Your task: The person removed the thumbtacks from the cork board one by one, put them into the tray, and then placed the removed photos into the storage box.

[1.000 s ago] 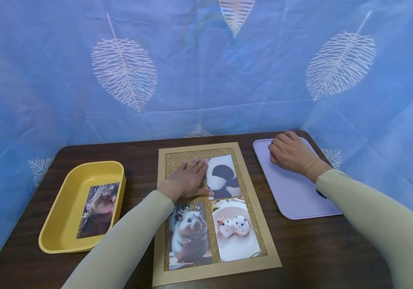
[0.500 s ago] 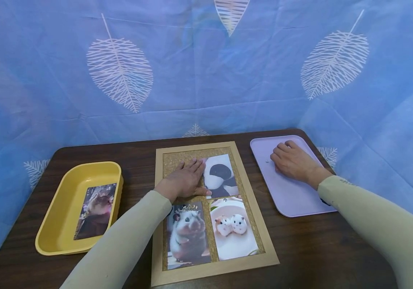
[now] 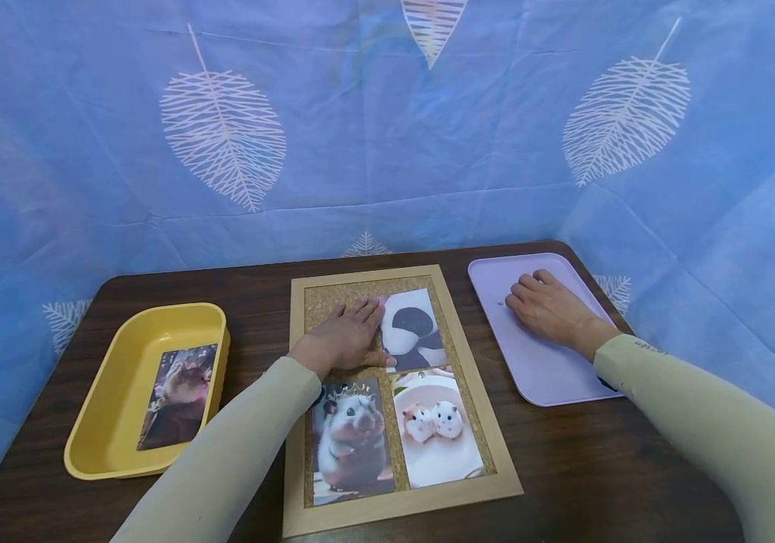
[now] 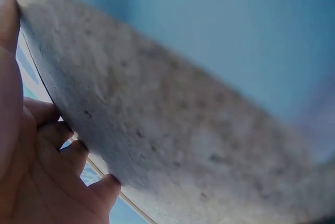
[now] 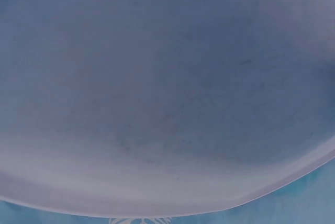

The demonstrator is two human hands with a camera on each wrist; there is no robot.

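Left hand lies flat, fingers straight, on the cork board at frame centre; right hand, fingers loosely bent, rests on the lilac tray at right, holding nothing.

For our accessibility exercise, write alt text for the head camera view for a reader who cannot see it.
A person's left hand rests flat on a wood-framed cork board holding three photos, while the right hand rests on a lilac tray. A yellow tray with another photo sits at left on the dark table.

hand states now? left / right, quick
Left hand: open, flat on the cork board beside a photo.
Right hand: fingers loosely bent on the lilac tray; holds nothing visible.
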